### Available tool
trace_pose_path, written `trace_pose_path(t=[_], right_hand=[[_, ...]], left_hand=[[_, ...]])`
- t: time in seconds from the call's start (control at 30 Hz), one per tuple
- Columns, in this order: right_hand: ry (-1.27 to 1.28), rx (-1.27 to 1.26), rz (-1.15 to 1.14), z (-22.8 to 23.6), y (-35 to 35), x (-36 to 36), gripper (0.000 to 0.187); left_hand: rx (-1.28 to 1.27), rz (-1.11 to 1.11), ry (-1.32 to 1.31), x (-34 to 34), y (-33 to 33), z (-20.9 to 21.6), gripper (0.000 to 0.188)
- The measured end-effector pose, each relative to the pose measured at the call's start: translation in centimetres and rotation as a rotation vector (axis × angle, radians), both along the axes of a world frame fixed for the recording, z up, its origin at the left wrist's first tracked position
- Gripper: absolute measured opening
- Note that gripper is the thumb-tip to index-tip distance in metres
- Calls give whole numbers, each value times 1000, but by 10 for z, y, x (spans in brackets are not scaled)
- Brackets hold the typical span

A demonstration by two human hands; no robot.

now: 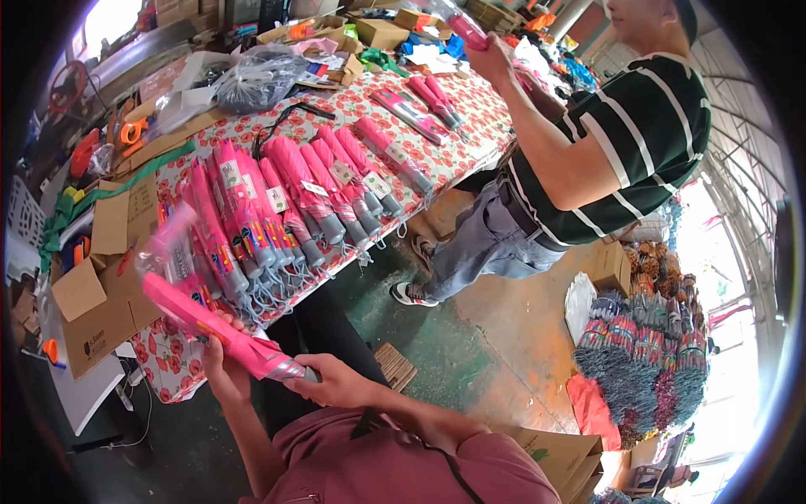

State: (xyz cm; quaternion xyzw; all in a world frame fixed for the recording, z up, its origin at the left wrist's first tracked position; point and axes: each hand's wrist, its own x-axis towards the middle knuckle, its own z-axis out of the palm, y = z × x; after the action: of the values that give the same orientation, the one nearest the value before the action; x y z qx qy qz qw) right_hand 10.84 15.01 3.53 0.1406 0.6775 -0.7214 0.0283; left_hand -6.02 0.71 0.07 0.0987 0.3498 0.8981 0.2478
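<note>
A folded pink umbrella (210, 321) lies slantwise across both my hands, in front of the table's near edge. My left hand (227, 370) is closed around its middle from below. My right hand (337, 382) grips the silvery-grey handle end. Just beyond the umbrella's far tip is a clear plastic sleeve (172, 252), partly over the table. A row of similar pink umbrellas (252, 206) rests on the table, their grey handles and wrist cords toward me.
A flowered cloth (164, 357) covers the long table. Open cardboard boxes (105, 311) stand at the left. A co-worker (571, 160) in a striped shirt holds a pink wrapped item (470, 34) across the table corner. Bundled umbrellas (646, 353) are stacked on the right-hand floor.
</note>
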Motion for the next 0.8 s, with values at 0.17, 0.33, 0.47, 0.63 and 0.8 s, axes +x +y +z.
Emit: trace_pose_path(t=[0.17,0.33,0.47,0.63,0.8], right_hand=[[48,176,-19,2,-4,-1,24],[143,537,-124,-16,-23,-18,25],[237,839,-221,-29,-27,-8,41],[203,978,-223,-41,-15,8,51],[57,448,3,-48,-26,32,43]], left_hand=[[-214,42,-12,-18,-14,13,34],[-277,23,39,3,-4,19,33],[-384,148,-31,-16,-16,26,36],[-250,282,-2,-34,-24,14,49],[-57,210,1,-20,-47,13,44]])
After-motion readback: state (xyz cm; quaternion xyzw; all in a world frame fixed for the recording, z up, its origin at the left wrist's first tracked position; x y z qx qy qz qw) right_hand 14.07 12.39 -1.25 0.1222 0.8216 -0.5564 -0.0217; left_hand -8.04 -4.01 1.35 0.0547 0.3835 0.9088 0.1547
